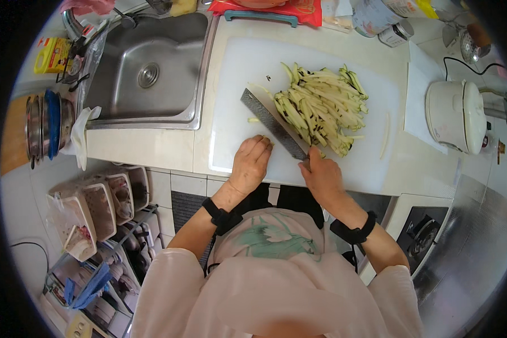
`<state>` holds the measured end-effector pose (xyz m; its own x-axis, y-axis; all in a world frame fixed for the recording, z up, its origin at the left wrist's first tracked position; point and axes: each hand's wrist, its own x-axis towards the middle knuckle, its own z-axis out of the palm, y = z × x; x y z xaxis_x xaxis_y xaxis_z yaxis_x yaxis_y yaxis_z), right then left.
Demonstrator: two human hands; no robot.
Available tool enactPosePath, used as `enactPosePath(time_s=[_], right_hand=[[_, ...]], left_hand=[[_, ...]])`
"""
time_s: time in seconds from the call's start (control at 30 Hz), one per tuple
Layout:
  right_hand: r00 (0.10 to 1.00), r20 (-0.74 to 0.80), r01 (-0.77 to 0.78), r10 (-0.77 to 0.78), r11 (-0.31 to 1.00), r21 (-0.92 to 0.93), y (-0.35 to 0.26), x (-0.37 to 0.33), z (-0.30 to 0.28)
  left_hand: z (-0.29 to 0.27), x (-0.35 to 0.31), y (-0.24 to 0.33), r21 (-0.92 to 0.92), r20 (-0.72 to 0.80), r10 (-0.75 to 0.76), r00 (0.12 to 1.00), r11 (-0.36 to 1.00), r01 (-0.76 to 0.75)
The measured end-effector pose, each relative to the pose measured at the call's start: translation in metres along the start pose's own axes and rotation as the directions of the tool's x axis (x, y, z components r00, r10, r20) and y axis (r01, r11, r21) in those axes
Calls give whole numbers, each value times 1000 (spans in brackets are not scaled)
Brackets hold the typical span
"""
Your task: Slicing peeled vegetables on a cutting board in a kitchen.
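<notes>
Vegetable strips (323,107) beside knife (272,123), its handle mostly hidden by right hand (324,176).

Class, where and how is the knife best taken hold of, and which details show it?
Grip the knife at its handle end, probably from the lower right, where the right hand holds it: the broad blade slants toward the upper left, away from that side.

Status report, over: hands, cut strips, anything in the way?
Right hand gripping knife. Left hand curled over cutting board. Green-edged strips heaped right of knife. Knife between left hand and strips.
</notes>
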<state>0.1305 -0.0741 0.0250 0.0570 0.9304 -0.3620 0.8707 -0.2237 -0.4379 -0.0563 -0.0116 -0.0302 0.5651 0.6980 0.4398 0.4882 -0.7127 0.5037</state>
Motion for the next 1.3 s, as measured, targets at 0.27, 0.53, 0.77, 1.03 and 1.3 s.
enactPosePath(time_s=[0.27, 0.53, 0.77, 1.03, 1.3], right_hand=[[977, 195, 98, -83, 993, -67, 2, -23, -43], [994, 77, 79, -71, 992, -102, -6, -4, -3], [1000, 31, -7, 4, 997, 77, 8, -5, -22], [987, 128, 89, -97, 994, 63, 23, -18, -35], [966, 203, 164, -159, 986, -7, 30, -30, -25]], left_hand=[[1, -7, -2, -81, 11, -81, 997, 993, 82], [1, -7, 0, -60, 19, -67, 998, 996, 68], [-5, -12, 0, -106, 12, -54, 998, 993, 55], [-32, -18, -14, -137, -40, -213, 976, 969, 206], [-50, -9, -29, -90, -115, -265, 957, 963, 256]])
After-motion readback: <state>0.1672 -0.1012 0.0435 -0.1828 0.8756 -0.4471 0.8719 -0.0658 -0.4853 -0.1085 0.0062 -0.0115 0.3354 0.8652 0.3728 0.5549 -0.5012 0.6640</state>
